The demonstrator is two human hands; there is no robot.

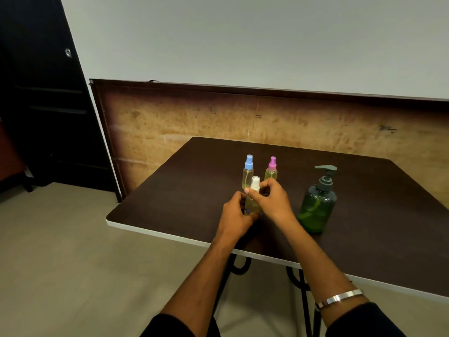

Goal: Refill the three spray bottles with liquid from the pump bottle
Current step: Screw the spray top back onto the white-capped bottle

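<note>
Three small clear spray bottles with yellowish liquid stand near the middle of the dark table (364, 190). The white-capped spray bottle (255, 184) is nearest me; my left hand (237, 215) grips its body and my right hand (273, 199) pinches its neck just under the cap. Behind it stand the blue-capped spray bottle (248, 172) and the pink-capped spray bottle (271, 169), both upright and untouched. The green pump bottle (317, 205), with a dark pump head on and green liquid low inside, stands to the right of my right hand.
The table's white front edge (170, 235) runs diagonally across the view. A worn wooden panel (194, 122) lines the wall behind. A dark door (41, 93) is at the left, tiled floor (73, 263) below. A silver bracelet (342, 297) is on my right wrist.
</note>
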